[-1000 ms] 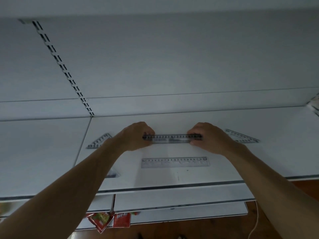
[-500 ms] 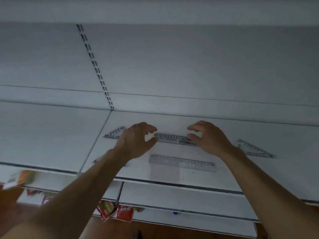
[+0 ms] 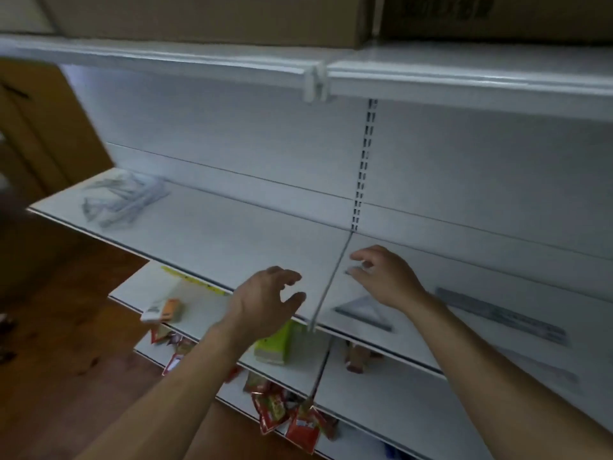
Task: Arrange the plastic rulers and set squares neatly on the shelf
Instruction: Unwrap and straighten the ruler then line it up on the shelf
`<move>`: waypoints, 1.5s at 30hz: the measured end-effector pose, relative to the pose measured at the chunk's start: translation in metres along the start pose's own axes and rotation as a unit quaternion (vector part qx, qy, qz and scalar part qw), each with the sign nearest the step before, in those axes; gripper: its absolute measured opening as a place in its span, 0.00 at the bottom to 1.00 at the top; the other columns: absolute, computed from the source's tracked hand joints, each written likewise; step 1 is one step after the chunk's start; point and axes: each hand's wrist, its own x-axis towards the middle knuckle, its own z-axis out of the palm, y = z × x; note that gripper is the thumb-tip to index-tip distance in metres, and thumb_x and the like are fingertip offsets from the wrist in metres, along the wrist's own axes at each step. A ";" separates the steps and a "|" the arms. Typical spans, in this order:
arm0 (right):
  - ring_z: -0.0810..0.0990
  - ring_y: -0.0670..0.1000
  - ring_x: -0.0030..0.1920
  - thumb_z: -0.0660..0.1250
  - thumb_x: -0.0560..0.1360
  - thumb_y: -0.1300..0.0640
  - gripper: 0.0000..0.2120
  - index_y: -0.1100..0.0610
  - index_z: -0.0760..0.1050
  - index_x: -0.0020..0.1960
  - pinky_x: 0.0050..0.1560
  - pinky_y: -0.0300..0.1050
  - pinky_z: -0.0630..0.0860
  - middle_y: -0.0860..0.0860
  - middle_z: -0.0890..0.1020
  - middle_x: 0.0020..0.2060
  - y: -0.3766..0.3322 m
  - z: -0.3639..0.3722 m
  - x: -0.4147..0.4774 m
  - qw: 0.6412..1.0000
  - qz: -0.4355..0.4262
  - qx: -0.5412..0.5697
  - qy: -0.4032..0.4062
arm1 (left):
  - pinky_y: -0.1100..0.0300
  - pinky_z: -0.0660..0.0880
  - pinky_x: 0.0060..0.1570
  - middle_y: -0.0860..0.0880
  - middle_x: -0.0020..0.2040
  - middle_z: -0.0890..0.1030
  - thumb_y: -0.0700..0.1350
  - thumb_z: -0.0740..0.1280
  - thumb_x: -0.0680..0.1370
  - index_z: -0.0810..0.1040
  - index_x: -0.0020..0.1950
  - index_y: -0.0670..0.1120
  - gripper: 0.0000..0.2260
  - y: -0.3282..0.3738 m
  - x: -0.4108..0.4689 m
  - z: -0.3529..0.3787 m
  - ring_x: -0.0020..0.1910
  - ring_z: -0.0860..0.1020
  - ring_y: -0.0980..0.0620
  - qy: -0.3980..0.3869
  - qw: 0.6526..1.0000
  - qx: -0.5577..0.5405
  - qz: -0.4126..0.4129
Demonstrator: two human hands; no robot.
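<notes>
Everything is smeared by motion blur. The pile of rulers and set squares (image 3: 122,197) at the upper left of the shelf (image 3: 232,240) cannot be counted. A set square (image 3: 365,312) and a ruler (image 3: 501,315) lie flat at lower right, markings unreadable. The left hand (image 3: 265,303) and right hand (image 3: 388,277) are held over the shelf, fingers loosely spread, nothing gripped. Since the earlier frame the view has been swung left, and the pile is newly seen.

No legible text in this frame.
Box (image 3: 481,14), up right of the slotted rail (image 3: 363,167): dark print, too blurred to read.
Red packets (image 3: 302,426), below the rail: white lettering, unreadable.
Ruler (image 3: 501,315), right of the rail: scale marks smeared, no numbers made out.
Small carton (image 3: 162,310), lower left of the rail: label blurred.
</notes>
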 end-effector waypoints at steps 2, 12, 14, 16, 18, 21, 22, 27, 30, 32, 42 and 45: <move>0.76 0.48 0.56 0.65 0.77 0.48 0.16 0.52 0.76 0.62 0.55 0.41 0.71 0.48 0.76 0.59 -0.052 0.030 0.016 1.000 -0.023 0.012 -0.008 | 0.59 0.75 0.50 0.55 0.54 0.79 0.55 0.68 0.76 0.78 0.61 0.53 0.15 -0.047 -0.018 -0.028 0.52 0.78 0.55 0.018 1.000 -0.009 -0.022; 0.77 0.46 0.56 0.66 0.76 0.49 0.16 0.51 0.76 0.62 0.57 0.41 0.72 0.47 0.76 0.60 -0.250 0.149 0.082 0.994 -0.089 0.015 -0.061 | 0.60 0.73 0.51 0.57 0.60 0.77 0.58 0.63 0.77 0.74 0.66 0.55 0.19 -0.224 -0.076 -0.131 0.57 0.75 0.56 0.051 0.991 0.018 -0.121; 0.77 0.46 0.56 0.66 0.76 0.49 0.16 0.51 0.76 0.62 0.55 0.40 0.71 0.47 0.77 0.60 -0.272 0.167 0.101 0.992 -0.100 0.009 -0.073 | 0.61 0.73 0.51 0.57 0.60 0.77 0.58 0.63 0.77 0.74 0.66 0.55 0.18 -0.251 -0.075 -0.141 0.57 0.75 0.57 0.061 0.989 0.013 -0.134; 0.77 0.46 0.56 0.66 0.76 0.49 0.15 0.50 0.76 0.62 0.54 0.39 0.71 0.46 0.76 0.60 -0.290 0.185 0.122 0.991 -0.107 0.009 -0.083 | 0.60 0.74 0.50 0.58 0.59 0.77 0.58 0.64 0.77 0.74 0.66 0.55 0.18 -0.279 -0.071 -0.147 0.56 0.75 0.57 0.066 0.987 0.010 -0.147; 0.76 0.45 0.56 0.66 0.76 0.49 0.15 0.50 0.76 0.62 0.53 0.39 0.70 0.46 0.76 0.60 -0.306 0.204 0.147 0.990 -0.112 0.011 -0.091 | 0.59 0.75 0.51 0.58 0.59 0.77 0.59 0.64 0.77 0.74 0.65 0.56 0.18 -0.307 -0.063 -0.152 0.56 0.75 0.57 0.062 0.986 0.012 -0.157; 0.76 0.45 0.56 0.66 0.76 0.48 0.16 0.50 0.75 0.62 0.53 0.39 0.70 0.46 0.76 0.60 -0.329 0.233 0.194 0.988 -0.117 0.010 -0.097 | 0.57 0.76 0.52 0.59 0.58 0.77 0.59 0.64 0.77 0.74 0.65 0.56 0.18 -0.353 -0.037 -0.163 0.56 0.75 0.58 0.066 0.984 0.031 -0.165; 0.77 0.46 0.56 0.66 0.76 0.48 0.16 0.50 0.75 0.62 0.54 0.39 0.70 0.46 0.76 0.60 -0.336 0.243 0.212 0.988 -0.119 0.012 -0.097 | 0.57 0.76 0.52 0.59 0.58 0.77 0.59 0.63 0.77 0.74 0.65 0.57 0.18 -0.369 -0.024 -0.167 0.56 0.75 0.58 0.068 0.983 0.038 -0.165; 0.77 0.49 0.57 0.66 0.76 0.48 0.17 0.52 0.75 0.63 0.56 0.42 0.72 0.48 0.77 0.59 -0.364 0.286 0.298 0.992 -0.086 0.010 -0.095 | 0.58 0.77 0.52 0.58 0.60 0.78 0.58 0.64 0.77 0.75 0.65 0.55 0.18 -0.436 0.046 -0.192 0.57 0.76 0.57 0.048 0.987 0.036 -0.147; 0.78 0.53 0.53 0.65 0.75 0.47 0.13 0.53 0.77 0.55 0.52 0.45 0.74 0.49 0.79 0.54 -0.375 0.304 0.338 0.995 -0.054 -0.011 -0.084 | 0.58 0.79 0.50 0.57 0.60 0.78 0.59 0.64 0.77 0.75 0.65 0.55 0.18 -0.469 0.084 -0.204 0.55 0.77 0.57 0.042 0.989 0.035 -0.136; 0.78 0.53 0.51 0.65 0.74 0.44 0.14 0.53 0.78 0.53 0.49 0.44 0.73 0.48 0.80 0.51 -0.382 0.309 0.355 0.996 -0.025 -0.030 -0.080 | 0.59 0.79 0.51 0.56 0.61 0.78 0.58 0.64 0.78 0.75 0.66 0.54 0.18 -0.486 0.105 -0.208 0.55 0.77 0.57 0.033 0.991 0.020 -0.126; 0.80 0.51 0.43 0.61 0.65 0.25 0.30 0.52 0.76 0.45 0.34 0.41 0.67 0.48 0.82 0.43 -0.406 0.332 0.377 0.973 0.116 -0.172 -0.103 | 0.56 0.79 0.52 0.56 0.61 0.77 0.57 0.64 0.78 0.75 0.66 0.54 0.18 -0.552 0.184 -0.215 0.56 0.76 0.56 -0.070 0.996 -0.042 -0.026; 0.76 0.49 0.37 0.65 0.66 0.28 0.25 0.51 0.70 0.36 0.29 0.41 0.63 0.46 0.76 0.34 -0.419 0.339 0.374 0.968 0.173 -0.147 -0.107 | 0.57 0.78 0.52 0.56 0.61 0.78 0.58 0.64 0.77 0.75 0.66 0.55 0.18 -0.567 0.195 -0.220 0.56 0.76 0.56 -0.095 0.994 -0.053 0.005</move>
